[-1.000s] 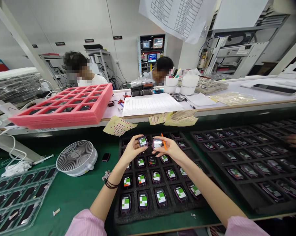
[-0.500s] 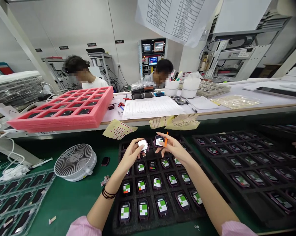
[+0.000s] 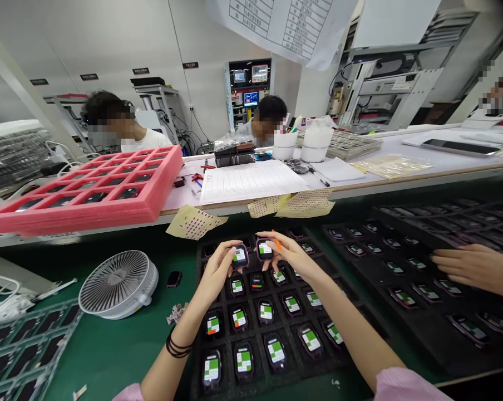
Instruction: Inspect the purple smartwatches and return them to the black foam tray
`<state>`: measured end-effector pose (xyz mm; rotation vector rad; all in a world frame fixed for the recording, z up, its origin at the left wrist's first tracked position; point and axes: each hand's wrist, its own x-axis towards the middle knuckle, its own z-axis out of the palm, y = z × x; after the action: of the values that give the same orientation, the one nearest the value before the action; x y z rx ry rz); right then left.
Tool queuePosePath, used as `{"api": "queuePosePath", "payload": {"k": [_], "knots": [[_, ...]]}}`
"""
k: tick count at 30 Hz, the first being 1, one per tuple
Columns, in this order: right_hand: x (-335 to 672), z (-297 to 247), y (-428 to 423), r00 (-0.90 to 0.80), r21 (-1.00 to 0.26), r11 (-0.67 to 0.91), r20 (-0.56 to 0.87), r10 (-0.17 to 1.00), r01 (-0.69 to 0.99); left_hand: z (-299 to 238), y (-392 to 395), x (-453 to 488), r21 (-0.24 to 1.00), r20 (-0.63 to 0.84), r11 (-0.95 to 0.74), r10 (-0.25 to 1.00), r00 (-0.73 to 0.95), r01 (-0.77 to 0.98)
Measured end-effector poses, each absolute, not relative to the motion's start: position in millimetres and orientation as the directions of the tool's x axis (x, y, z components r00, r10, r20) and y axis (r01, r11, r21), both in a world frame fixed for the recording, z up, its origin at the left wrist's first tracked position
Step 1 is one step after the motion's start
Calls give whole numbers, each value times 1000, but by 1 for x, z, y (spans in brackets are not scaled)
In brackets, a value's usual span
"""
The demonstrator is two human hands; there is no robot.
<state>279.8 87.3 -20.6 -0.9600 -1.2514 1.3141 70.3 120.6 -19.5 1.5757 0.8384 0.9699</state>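
Over green benchtop (image 3: 118, 353), left hand (image 3: 216, 270) and right hand (image 3: 292, 254) pinching watches (image 3: 240, 257) (image 3: 264, 252), grey wall (image 3: 113, 33) beyond.

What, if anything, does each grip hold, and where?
Left grip: a lit watch, by its left side; right grip: another watch, by its right side, plus something orange.

A person's left forearm (image 3: 195, 320) and right forearm (image 3: 345, 320), both bare, stretch forward and angle inward. The left hand (image 3: 218, 269) and right hand (image 3: 292, 255) meet nearly level, near each other but apart, each closed in a thumb-and-finger grip, the right's lower fingers bent beneath.
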Motion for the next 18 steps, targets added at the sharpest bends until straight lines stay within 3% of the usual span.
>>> {"api": "queuePosePath", "payload": {"k": [6,18], "knots": [[282,-24,87,-239,-980,90,132,962,-179,-13,115,72,979,176,-203,879,444,15],[276,-16,82,-224,-984,85,119,967,-155,-20,117,72,960,219,-272,875,432,64]]}}
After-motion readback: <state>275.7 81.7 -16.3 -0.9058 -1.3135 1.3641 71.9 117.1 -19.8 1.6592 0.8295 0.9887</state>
